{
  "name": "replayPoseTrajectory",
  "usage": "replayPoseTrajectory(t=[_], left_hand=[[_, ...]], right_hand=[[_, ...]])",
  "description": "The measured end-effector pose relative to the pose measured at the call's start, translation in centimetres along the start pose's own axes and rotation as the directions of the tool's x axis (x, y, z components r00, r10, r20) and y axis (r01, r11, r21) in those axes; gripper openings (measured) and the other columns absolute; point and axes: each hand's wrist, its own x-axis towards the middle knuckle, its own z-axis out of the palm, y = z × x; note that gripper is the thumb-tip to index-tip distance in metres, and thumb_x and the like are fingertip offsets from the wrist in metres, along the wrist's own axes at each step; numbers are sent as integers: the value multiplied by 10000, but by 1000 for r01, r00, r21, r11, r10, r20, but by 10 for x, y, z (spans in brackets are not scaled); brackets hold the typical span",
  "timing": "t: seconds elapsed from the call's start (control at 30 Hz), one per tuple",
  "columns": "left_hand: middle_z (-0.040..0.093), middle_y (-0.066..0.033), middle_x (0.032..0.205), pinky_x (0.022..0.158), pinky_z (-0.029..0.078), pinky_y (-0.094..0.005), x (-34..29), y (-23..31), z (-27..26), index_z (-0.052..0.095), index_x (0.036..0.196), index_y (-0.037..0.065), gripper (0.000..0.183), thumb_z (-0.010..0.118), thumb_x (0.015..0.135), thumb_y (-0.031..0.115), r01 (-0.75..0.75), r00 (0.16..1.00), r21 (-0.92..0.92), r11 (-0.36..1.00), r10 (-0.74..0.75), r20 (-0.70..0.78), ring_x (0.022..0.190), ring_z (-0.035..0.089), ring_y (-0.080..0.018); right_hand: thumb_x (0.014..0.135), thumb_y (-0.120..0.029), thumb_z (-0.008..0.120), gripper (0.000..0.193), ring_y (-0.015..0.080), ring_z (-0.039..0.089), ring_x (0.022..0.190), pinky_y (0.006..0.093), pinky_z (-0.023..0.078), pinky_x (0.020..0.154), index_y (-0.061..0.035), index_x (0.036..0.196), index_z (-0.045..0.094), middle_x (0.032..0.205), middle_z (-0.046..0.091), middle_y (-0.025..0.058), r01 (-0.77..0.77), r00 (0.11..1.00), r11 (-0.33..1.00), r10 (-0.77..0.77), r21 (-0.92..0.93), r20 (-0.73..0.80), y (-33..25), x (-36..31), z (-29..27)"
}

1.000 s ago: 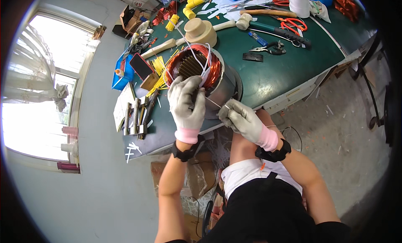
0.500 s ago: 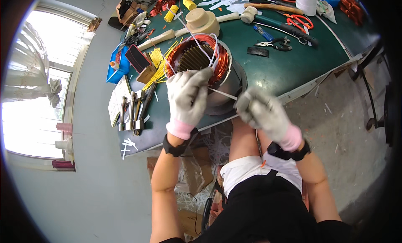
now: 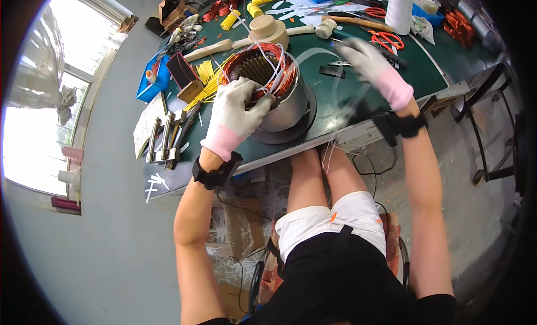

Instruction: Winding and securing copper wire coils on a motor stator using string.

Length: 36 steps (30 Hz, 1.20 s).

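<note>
A motor stator [image 3: 286,113] with a grey metal shell stands on the green table, red-orange copper windings [image 3: 288,81] rising from its top. White cord [image 3: 273,73] loops over the windings. My left hand [image 3: 236,108], in a white glove with a pink cuff, is closed over the near left rim of the windings, thumb and fingers bent around it. My right hand [image 3: 366,62], gloved alike, is raised over the table right of the stator, near the pliers [image 3: 339,64] and a dark-handled tool. Motion smears its fingers. A blurred white strand arcs between it and the stator.
A wooden-headed mallet [image 3: 326,28], red-handled scissors [image 3: 387,41] and a white thread spool [image 3: 399,12] lie beyond my right hand. Left of the stator are yellow sleeving strips [image 3: 210,93], a blue tray [image 3: 154,81] and metal bars [image 3: 162,136]. A black tape piece [image 3: 332,71] lies nearby.
My right hand has swung from in front of the stator to the far right over the tools. The taut cord between the hands is gone. My left hand has shifted onto the windings' near rim.
</note>
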Motion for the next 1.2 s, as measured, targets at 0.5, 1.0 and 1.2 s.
replayPoseTrajectory(t=[0.5, 1.0, 1.2], left_hand=[[592, -200, 925, 794, 471, -407, 21, -10, -5, 639, 976, 32, 311, 646, 723, 213, -57, 989, -66, 996, 65, 130, 897, 578, -359], [446, -126, 1402, 1102, 5, -602, -1, 1, 4, 345, 1398, 71, 933, 762, 613, 355, -36, 930, 400, 916, 177, -322, 1399, 207, -365], [311, -131, 1481, 1109, 50, -579, -5, 4, 14, 311, 1397, 70, 919, 776, 631, 271, -86, 899, 298, 951, 203, -389, 1401, 157, -402]], right_hand=[[757, 44, 589, 352, 310, 621, 745, 366, 493, 669, -83, 1086, 584, 889, 638, 135, 270, 628, 461, -750, -845, -209, 54, -4, 117], [829, 5, 432, 274, 338, 575, 950, 389, 449, 856, -11, 1069, 564, 986, 585, 176, 574, 566, 493, -816, -654, -118, 3, 29, 108], [862, -37, 457, 233, 312, 584, 906, 360, 450, 837, -17, 1070, 558, 933, 591, 164, 522, 781, 679, -624, -516, -32, -2, 33, 105]])
